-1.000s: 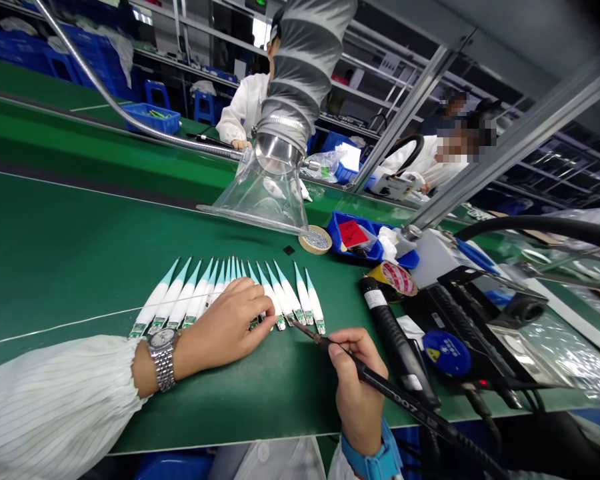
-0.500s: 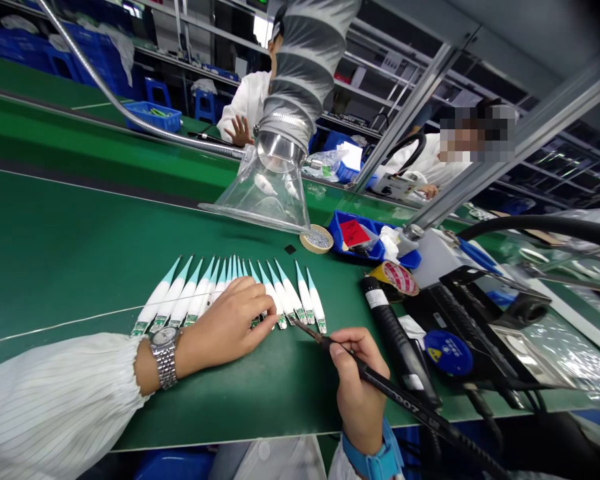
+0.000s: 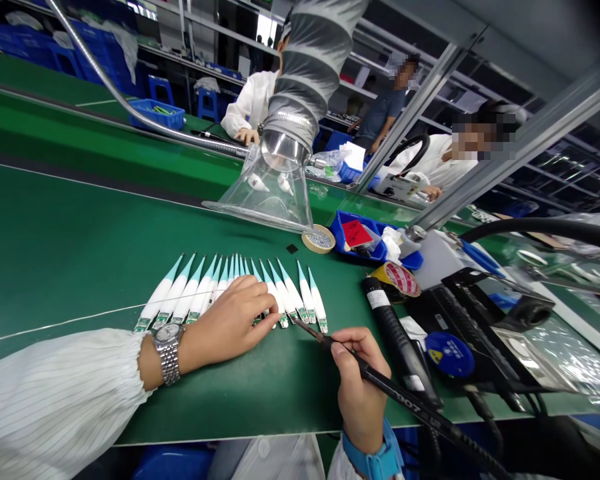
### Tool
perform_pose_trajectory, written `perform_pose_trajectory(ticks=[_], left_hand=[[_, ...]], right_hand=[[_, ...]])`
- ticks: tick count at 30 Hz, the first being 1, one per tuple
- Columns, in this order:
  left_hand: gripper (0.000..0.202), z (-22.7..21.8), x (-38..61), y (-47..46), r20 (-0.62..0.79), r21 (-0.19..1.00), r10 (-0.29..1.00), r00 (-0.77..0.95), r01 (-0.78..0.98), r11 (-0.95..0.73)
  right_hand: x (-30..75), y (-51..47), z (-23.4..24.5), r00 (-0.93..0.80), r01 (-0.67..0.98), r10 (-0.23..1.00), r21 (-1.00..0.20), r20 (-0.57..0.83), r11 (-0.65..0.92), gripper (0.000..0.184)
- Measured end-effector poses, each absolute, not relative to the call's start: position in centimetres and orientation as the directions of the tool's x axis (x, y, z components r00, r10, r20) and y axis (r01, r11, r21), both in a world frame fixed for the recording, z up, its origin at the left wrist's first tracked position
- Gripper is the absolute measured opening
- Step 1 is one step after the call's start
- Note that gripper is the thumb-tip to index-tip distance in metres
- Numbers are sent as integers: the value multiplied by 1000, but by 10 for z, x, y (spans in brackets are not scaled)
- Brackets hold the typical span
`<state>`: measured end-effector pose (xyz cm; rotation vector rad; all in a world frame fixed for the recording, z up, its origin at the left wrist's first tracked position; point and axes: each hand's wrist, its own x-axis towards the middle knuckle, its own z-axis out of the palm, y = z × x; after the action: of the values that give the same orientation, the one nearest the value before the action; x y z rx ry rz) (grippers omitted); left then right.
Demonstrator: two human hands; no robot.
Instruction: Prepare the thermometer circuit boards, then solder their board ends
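Several white thermometer bodies with teal tips [image 3: 195, 293] lie fanned in a row on the green bench mat [image 3: 70, 247], small green circuit ends toward me. My left hand [image 3: 230, 323], with a metal watch on the wrist, rests fingers-down on the middle of the row, pressing some of them. My right hand [image 3: 357, 387] grips a black soldering iron [image 3: 380, 383] like a pen. Its tip sits at the circuit end of a thermometer near the right of the row.
A clear fume-extraction hood [image 3: 270, 190] on a grey duct hangs behind the row. A solder-wire roll [image 3: 319, 239], blue parts bin [image 3: 363, 237], tape roll [image 3: 399, 278] and black soldering station [image 3: 480, 320] crowd the right. Other people work across the conveyor.
My hands and the iron have barely moved. The view shifted slightly, and a further person has come into view in the background.
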<state>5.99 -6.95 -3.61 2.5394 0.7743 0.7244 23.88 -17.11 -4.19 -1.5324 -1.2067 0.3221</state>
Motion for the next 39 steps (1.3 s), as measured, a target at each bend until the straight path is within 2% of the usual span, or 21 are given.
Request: perform_pose_trajectory(ticks=[8, 14, 18, 27, 39], left_hand=[[18, -35, 60, -69, 429, 503, 616, 661, 391, -770], [14, -35, 58, -66, 452, 509, 610, 650, 373, -775], [14, -35, 58, -67, 437, 513, 613, 659, 377, -771], [13, -37, 60, -69, 392, 526, 605, 693, 370, -765], [14, -37, 61, -68, 375, 526, 603, 705, 373, -764]], right_hand=[[238, -172, -40, 457, 497, 811, -861, 366, 108, 11], [241, -174, -44, 498, 473, 778, -872, 383, 126, 10], [243, -175, -48, 543, 432, 734, -885, 407, 172, 10], [239, -173, -42, 487, 486, 782, -865, 388, 126, 9], [240, -173, -43, 452, 504, 795, -851, 403, 145, 8]])
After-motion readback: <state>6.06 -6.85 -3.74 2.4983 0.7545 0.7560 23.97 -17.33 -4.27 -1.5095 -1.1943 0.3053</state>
